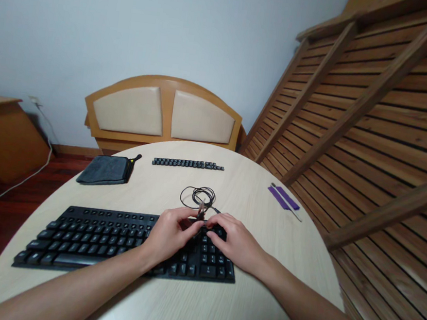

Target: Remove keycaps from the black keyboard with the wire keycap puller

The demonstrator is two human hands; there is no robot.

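A black keyboard (87,238) lies across the near part of the table. Over its right half, my left hand (171,232) is closed, thumb and fingers pinching a small dark tool with a pale, thin upper end (202,208). My right hand (237,241) is above the number pad, its thumb and fingertips drawn together close to the left fingertips. Whatever may be between the right fingers is too small to make out. Just behind the hands sits a coiled black cable (197,195). The keys beneath both hands are partly hidden.
Rows of loose black keycaps (187,163) stand toward the table's far side. A folded grey cloth (105,170) is at the left. Purple strips (284,197) and a thin metal tool (293,211) rest at the right. Wooden slats (388,129) lean beside the round table (257,311).
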